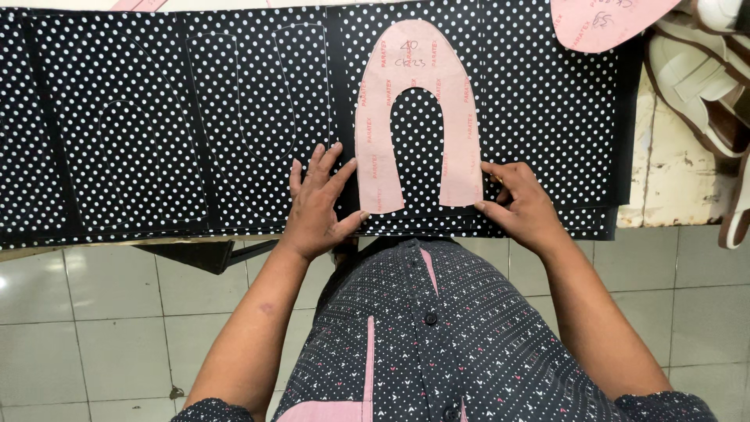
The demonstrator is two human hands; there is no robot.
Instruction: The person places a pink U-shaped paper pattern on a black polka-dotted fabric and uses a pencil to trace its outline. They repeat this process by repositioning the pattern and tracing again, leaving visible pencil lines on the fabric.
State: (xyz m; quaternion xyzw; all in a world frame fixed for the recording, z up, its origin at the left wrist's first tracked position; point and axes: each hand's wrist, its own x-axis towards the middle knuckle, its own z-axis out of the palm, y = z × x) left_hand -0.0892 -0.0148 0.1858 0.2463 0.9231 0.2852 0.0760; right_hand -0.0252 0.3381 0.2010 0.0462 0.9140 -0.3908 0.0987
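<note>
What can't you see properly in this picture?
- Head view: whatever the right hand pinches is too small and hidden by its fingers.
- The second pink pattern is cut off by the top edge.
- The white sandals run off the right edge.
- The table is mostly covered by dotted fabric.

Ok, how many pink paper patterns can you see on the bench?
2. A U-shaped pattern lies flat on the dotted fabric between both hands; a second pattern sits at the top right edge, cut off by the frame. More may lie outside the view.
</note>
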